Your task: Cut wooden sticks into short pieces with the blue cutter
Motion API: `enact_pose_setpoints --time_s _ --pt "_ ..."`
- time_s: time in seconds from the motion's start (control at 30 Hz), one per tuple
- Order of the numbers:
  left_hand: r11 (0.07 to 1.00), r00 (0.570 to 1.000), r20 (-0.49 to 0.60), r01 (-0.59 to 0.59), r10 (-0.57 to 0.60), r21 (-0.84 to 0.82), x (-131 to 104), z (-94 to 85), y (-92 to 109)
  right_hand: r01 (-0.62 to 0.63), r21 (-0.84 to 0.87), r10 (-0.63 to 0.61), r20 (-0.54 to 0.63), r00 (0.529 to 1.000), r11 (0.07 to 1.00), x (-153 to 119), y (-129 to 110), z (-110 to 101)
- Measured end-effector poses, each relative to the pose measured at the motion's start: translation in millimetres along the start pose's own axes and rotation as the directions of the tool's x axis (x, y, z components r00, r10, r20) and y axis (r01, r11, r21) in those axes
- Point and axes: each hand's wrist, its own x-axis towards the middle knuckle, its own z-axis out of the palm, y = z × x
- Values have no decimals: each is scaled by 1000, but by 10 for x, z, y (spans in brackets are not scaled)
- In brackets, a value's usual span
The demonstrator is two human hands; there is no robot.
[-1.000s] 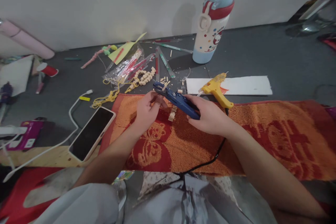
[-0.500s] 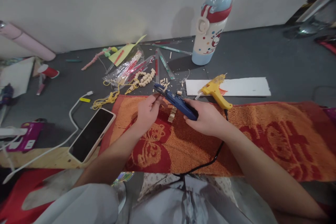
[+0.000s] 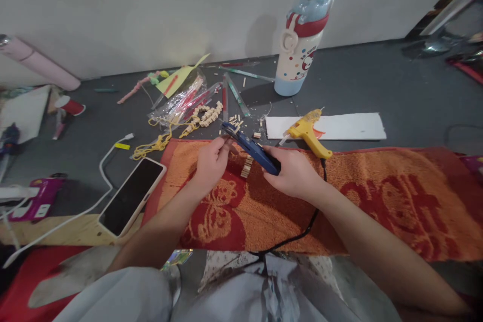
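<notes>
While an orange-and-red terry towel (image 3: 279, 221) is lying nearest the person, a short row of pale wooden pieces (image 3: 246, 167) is resting on it, at twelve o'clock. The right hand (image 3: 296, 171) is gripping a long blue-handled tool (image 3: 256, 153) at its near end, the long axis running toward ten o'clock. The left hand (image 3: 211, 161) is curling just beside the tool's far tip, the nearer hand to it; whether its fingers are pinching anything cannot be told. Farther off, at one o'clock, a yellow plastic glue gun (image 3: 310, 133) is lying partly over a flat white strip (image 3: 354, 127).
</notes>
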Motion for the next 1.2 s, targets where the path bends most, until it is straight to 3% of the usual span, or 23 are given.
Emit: enact_pose_setpoints --time_s 0.13,0.23,0.3,0.37,0.43,0.5,0.7,1.2 --pt "982 988 -152 -8 -21 -188 32 24 -6 -59 28 61 -62 996 998 53 14 8" --pt "946 963 -247 24 -109 -324 36 69 15 -117 100 129 -123 984 988 80 25 0" --pt "921 971 -166 99 -173 -377 21 119 62 -126 172 153 -156 976 977 83 25 -8" --pt "894 984 7 167 -180 -416 -1 186 139 -111 231 154 -177 972 967 77 21 -14" --pt "866 977 187 179 -101 -468 -19 263 238 -87 263 136 -175 975 961 65 15 -15" --pt "828 958 287 177 -20 -532 -28 337 343 -51 273 102 -177 979 961 52 11 -14" --pt "763 983 181 115 4 -636 -37 464 520 93 328 -11 -242 970 940 24 2 -57" --pt "798 996 90 45 11 -601 -110 527 497 39 176 -4 -195 981 984 3 11 -93"
